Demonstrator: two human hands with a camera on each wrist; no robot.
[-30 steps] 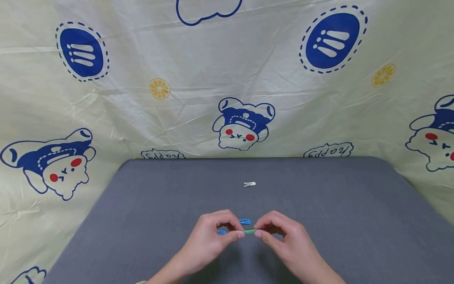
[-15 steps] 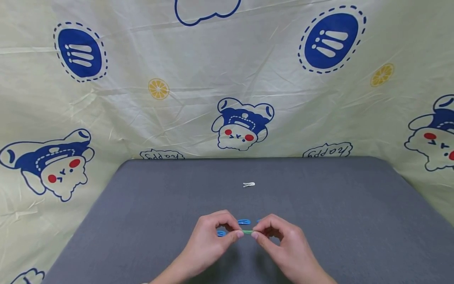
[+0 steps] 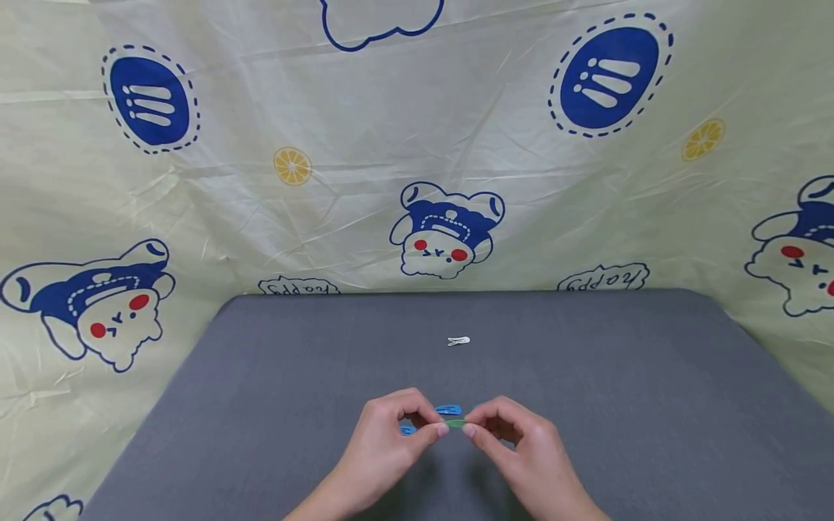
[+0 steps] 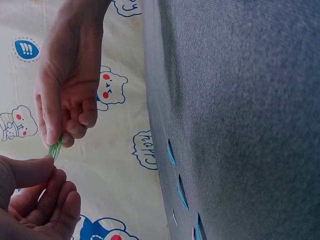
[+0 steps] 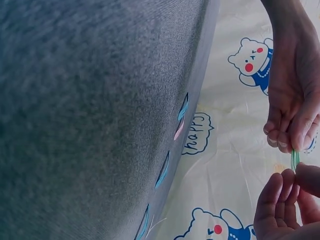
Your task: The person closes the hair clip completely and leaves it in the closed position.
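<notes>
In the head view, a green hair clip (image 3: 455, 424) spans the short gap between both hands above the table. The left hand (image 3: 391, 438) pinches its left end between thumb and index finger. Its right end is pinched the same way by the right hand (image 3: 523, 440). Both wrist views show the green strip between the two sets of fingertips, whose tips cover its ends. Just behind lies a blue hair clip (image 3: 448, 410), and another blue clip (image 3: 407, 430) is partly hidden by the left hand. Several blue clips (image 5: 162, 170) appear in the right wrist view.
A white hair clip (image 3: 459, 341) lies spread farther back on the grey tabletop (image 3: 313, 362). A pink clip (image 5: 178, 129) rests among the blue ones in the right wrist view. Behind the table hangs a cream curtain (image 3: 365, 123) with printed bears.
The right hand has shifted slightly left, closer to the left hand. The green clip has gone from tilted to nearly level, still pinched at both ends.
</notes>
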